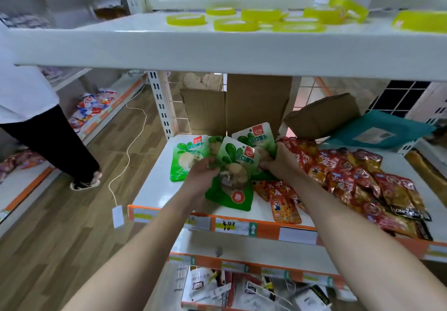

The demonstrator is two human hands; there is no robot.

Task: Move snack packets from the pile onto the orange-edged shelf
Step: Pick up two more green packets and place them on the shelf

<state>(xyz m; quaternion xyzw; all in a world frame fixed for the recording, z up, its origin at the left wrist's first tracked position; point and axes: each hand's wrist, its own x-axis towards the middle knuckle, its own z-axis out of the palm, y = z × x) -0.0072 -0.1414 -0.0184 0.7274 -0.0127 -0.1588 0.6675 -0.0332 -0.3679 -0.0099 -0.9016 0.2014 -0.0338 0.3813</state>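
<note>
1 green packet lies flat on the shelf, at 10 o'clock from the left hand. That nearer hand grips packet 2, its long axis 12-to-6. The right hand pinches packet 3. The red pile sits at 3 o'clock.

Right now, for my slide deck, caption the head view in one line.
Left hand and right hand grip green plastic snack packets on the orange-edged white shelf.

Head camera looks down, close over the orange-edged shelf.
</note>
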